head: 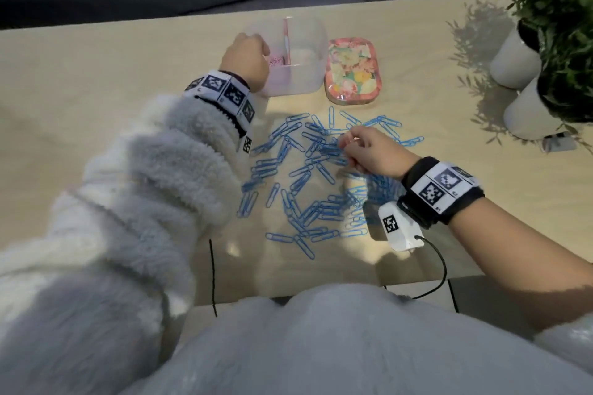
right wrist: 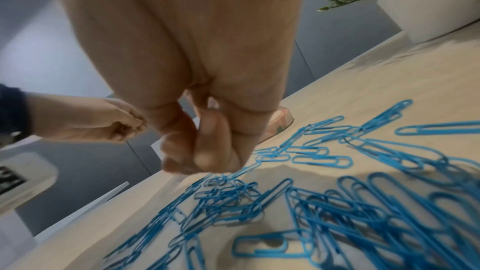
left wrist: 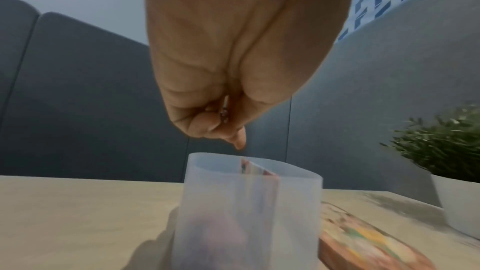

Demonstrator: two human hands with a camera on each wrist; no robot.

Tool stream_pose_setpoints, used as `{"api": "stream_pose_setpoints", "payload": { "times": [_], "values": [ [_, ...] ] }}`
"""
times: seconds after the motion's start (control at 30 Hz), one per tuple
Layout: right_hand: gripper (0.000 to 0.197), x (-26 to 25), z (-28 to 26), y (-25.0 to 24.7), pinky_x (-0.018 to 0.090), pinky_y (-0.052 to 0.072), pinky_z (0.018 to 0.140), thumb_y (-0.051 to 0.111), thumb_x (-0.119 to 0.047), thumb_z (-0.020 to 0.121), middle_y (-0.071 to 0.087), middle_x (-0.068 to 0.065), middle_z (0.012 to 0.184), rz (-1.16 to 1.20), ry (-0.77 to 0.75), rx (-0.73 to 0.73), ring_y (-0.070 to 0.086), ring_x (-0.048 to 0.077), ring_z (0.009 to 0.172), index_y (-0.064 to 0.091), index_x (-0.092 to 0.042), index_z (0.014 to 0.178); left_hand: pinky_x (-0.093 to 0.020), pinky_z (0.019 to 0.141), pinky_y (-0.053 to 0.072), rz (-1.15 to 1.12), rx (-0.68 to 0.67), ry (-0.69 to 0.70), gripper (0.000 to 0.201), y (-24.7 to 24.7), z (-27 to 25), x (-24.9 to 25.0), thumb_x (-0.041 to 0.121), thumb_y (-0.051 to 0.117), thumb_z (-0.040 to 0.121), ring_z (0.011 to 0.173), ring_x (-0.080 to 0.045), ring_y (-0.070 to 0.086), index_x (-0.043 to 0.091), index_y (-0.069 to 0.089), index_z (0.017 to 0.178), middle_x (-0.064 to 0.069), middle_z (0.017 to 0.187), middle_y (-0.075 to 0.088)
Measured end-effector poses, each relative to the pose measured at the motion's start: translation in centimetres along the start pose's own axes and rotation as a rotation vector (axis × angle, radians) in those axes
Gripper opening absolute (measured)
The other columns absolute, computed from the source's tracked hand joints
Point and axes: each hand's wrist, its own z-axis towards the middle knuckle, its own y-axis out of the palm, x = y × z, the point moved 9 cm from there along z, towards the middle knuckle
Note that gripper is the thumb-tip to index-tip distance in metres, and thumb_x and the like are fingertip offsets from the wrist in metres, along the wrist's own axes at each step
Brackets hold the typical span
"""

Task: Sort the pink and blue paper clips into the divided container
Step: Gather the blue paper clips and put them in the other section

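A translucent divided container (head: 308, 74) (left wrist: 233, 213) stands at the back of the table, with a pink divider (head: 286, 38) down its middle. Pink paper clips (head: 276, 60) lie in its left compartment. My left hand (head: 247, 54) (left wrist: 223, 128) hovers over that compartment, fingers curled round a thin pink paper clip (left wrist: 225, 110). Many blue paper clips (head: 305, 176) (right wrist: 337, 202) are scattered across the table in front. My right hand (head: 349, 147) (right wrist: 197, 159) is low over the blue clips at the pile's far side, fingers curled against the thumb. No clip shows between them.
The container's floral lid (head: 351, 70) (left wrist: 363, 247) lies flat just right of it. Two white pots (head: 513, 58) with green plants (head: 564, 26) stand at the far right. A black cable (head: 211, 272) hangs over the table's near edge.
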Motion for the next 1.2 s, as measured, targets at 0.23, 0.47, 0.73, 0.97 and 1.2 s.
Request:
{"api": "stream_pose_setpoints", "payload": {
  "times": [0.23, 0.47, 0.73, 0.97, 1.2],
  "values": [
    [0.025, -0.5, 2.0, -1.4, 0.01, 0.038, 0.037, 0.041, -0.003, 0.093, 0.054, 0.004, 0.064, 0.003, 0.069, 0.081, 0.047, -0.003, 0.032, 0.053, -0.017, 0.075, -0.039, 0.101, 0.04, 0.089, -0.044, 0.008, 0.038, 1.1, 4.6, 1.3, -0.002, 0.039, 0.09, 0.12, -0.035, 0.05, 0.0, 0.049, 0.126, -0.022, 0.13, 0.054],
    [0.02, -9.7, 7.5, -2.0, 0.014, 0.037, 0.038, 0.038, 0.002, 0.09, 0.055, 0.007, 0.075, 0.12, -0.042, 0.221, 0.049, 0.011, 0.056, 0.055, -0.008, 0.085, -0.023, 0.11, 0.024, -0.266, 0.19, 0.184, 0.045, -0.5, -1.4, -0.4, -0.009, 0.038, 0.083, 0.131, -0.027, 0.041, -0.001, 0.052, 0.124, -0.018, 0.137, 0.047],
    [0.044, -17.1, 14.2, 1.0, 0.039, 0.047, 0.094, 0.029, -0.001, 0.085, 0.052, 0.016, 0.122, -0.148, -0.17, 0.226, 0.052, 0.031, 0.11, 0.049, -0.009, 0.123, -0.041, 0.111, 0.031, -0.15, -0.01, -0.066, 0.034, 4.5, -12.1, -10.0, 0.014, 0.061, 0.085, 0.128, -0.03, 0.038, 0.014, 0.06, 0.119, -0.014, 0.135, 0.044],
    [0.032, -12.6, 6.7, 0.0, 0.029, 0.039, 0.092, 0.041, 0.001, 0.085, 0.061, 0.019, 0.113, -0.316, -0.348, 0.345, 0.055, 0.03, 0.106, 0.063, 0.0, 0.108, -0.031, 0.099, 0.039, -0.172, -0.068, -0.198, 0.029, 6.2, -17.9, -14.3, 0.01, 0.065, 0.081, 0.112, -0.028, 0.048, 0.012, 0.061, 0.11, -0.014, 0.116, 0.046],
    [0.029, -0.3, -1.0, 6.4, 0.042, 0.05, 0.083, 0.048, -0.015, 0.079, 0.064, 0.017, 0.11, -0.709, -0.371, 0.046, 0.059, 0.039, 0.096, 0.07, -0.013, 0.097, -0.037, 0.095, 0.042, -0.082, -0.121, -0.052, 0.026, 8.9, -18.2, -10.3, 0.016, 0.066, 0.082, 0.105, -0.029, 0.05, 0.014, 0.063, 0.107, -0.01, 0.11, 0.051]
  ]
}}
